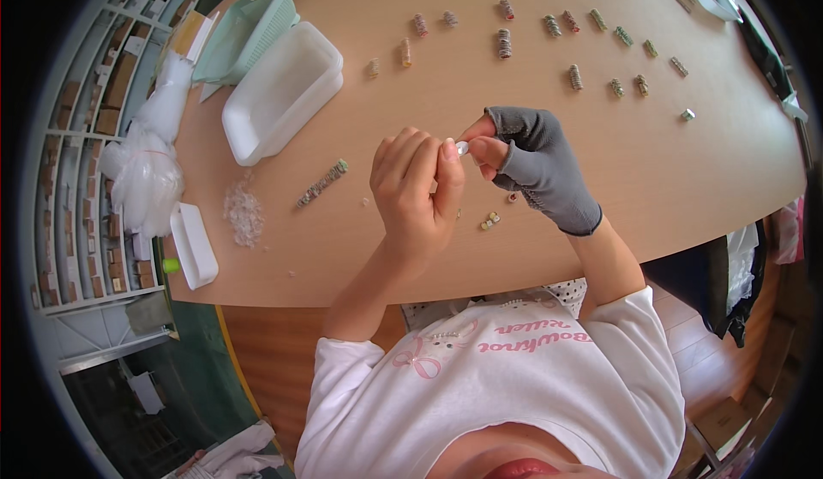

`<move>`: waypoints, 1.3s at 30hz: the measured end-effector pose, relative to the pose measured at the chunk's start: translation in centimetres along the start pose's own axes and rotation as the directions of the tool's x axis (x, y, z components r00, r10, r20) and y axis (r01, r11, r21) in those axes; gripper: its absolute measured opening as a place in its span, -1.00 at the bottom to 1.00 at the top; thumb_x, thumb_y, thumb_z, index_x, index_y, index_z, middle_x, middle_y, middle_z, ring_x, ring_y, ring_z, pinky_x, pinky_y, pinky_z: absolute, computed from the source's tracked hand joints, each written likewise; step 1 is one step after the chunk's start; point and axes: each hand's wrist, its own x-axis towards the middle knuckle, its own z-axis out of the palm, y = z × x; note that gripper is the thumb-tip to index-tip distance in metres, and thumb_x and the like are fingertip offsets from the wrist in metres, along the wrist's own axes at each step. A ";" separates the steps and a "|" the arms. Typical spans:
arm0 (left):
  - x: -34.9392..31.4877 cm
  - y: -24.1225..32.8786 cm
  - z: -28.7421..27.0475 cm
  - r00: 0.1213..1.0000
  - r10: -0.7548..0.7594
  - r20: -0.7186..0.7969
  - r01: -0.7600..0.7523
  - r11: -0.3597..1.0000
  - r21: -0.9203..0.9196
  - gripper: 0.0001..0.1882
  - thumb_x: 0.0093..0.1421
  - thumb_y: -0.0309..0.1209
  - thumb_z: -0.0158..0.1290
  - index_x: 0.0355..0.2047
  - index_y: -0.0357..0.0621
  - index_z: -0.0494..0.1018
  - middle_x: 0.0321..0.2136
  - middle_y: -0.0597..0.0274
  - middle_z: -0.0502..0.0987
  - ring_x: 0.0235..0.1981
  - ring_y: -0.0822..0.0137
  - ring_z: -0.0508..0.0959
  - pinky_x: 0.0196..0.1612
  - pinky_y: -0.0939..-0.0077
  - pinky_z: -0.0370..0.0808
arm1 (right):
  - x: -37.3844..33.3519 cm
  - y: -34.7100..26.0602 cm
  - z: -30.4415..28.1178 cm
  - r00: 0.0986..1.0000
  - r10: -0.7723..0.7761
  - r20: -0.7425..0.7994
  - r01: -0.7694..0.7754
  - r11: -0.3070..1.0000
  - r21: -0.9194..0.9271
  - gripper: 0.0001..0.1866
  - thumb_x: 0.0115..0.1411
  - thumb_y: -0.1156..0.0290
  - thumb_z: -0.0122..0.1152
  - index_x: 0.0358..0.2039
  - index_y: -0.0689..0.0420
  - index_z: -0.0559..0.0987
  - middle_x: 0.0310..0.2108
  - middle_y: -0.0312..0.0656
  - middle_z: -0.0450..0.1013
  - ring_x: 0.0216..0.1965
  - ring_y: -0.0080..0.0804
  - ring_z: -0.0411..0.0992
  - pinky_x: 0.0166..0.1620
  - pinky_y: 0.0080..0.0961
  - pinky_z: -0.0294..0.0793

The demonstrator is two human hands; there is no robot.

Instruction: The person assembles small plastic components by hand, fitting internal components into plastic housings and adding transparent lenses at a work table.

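Observation:
My left hand (410,183), bare, has its fingers curled in, with thumb and forefinger pinched at a small shiny whitish round piece (463,147). From the other side my right hand (544,170), in a grey glove with bare fingertips, pinches at the same piece. Its exact kind is too small to make out. On the table below the right hand lie several small round gold-and-white pieces (489,221). A long stack of small discs (322,184) lies left of my left hand. Farther left is a loose heap of small clear bits (244,213).
Many short stacks (504,44) of similar discs lie spread over the far table. A white tub (321,85) and a pale green basket (273,38) stand at the far left. A narrow white tray (195,248) sits at the left edge, near plastic bags (146,175).

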 end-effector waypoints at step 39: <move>-4.6 2.1 2.3 0.993 -0.105 -0.046 0.100 0.989 -0.107 -0.73 0.00 -0.68 0.29 -0.25 -0.21 0.59 -0.34 0.20 0.61 -0.31 0.23 0.61 -0.24 0.43 0.56 | -4.4 1.4 -1.7 0.991 -0.097 -0.093 0.032 0.842 -0.539 -0.88 0.24 0.49 0.20 -0.27 0.25 0.61 -0.61 -0.34 0.41 -0.55 -0.74 0.32 -0.45 -0.68 0.34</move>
